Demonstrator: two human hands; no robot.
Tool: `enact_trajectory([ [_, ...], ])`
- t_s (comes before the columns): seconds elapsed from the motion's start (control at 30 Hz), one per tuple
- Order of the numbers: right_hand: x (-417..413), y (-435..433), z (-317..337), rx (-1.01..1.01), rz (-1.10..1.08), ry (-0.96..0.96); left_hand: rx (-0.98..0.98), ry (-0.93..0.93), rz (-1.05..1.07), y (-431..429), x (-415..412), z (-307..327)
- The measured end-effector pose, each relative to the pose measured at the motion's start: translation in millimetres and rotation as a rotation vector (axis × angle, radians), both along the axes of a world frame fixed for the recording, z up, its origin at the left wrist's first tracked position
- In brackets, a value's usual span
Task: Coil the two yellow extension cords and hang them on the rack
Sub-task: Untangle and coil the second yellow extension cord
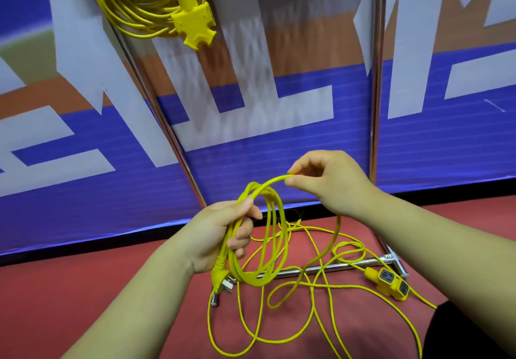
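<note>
Red floor (83, 289), banner behind. Cord 1 (134, 9) coiled, hung at 11 o'clock: done. Cord 2 (268, 233) approx. half coiled: left hand (223, 233) fingers wrapped round loops, right hand (329, 182) pinching next loop; rest loose at 5 o'clock w/ socket (391, 283).

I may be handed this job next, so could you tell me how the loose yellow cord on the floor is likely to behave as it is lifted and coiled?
Probably floppy: the loose cord sprawls in crossing loops on the red floor, so it may snag. Its socket block looks heavier and may drag. The coil in the left hand keeps rounded loops, suggesting some springiness.
</note>
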State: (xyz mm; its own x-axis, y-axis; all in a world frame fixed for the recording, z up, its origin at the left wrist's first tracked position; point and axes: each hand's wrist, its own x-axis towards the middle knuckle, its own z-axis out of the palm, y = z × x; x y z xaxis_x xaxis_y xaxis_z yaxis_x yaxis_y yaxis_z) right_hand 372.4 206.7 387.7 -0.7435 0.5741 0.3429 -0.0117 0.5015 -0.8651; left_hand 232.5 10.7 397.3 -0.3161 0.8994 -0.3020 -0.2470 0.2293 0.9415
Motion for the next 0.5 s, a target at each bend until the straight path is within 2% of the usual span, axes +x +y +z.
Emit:
enact_trajectory([
  [0.23, -3.6, 2.2, -2.7, 0.049, -0.012, -0.022, -0.051, 0.075, -0.133, 0.1, 8.5, -1.7],
  [0.4, 4.2, 11.6, -1.4, 0.241, 0.095, -0.242, -0.027, 0.148, 0.026, 5.9, 11.0, -0.5],
  [0.5, 9.7, 12.6, -1.2, 0.266, 0.175, -0.313, -0.017, 0.192, 0.117, 9.3, 10.1, -1.2],
])
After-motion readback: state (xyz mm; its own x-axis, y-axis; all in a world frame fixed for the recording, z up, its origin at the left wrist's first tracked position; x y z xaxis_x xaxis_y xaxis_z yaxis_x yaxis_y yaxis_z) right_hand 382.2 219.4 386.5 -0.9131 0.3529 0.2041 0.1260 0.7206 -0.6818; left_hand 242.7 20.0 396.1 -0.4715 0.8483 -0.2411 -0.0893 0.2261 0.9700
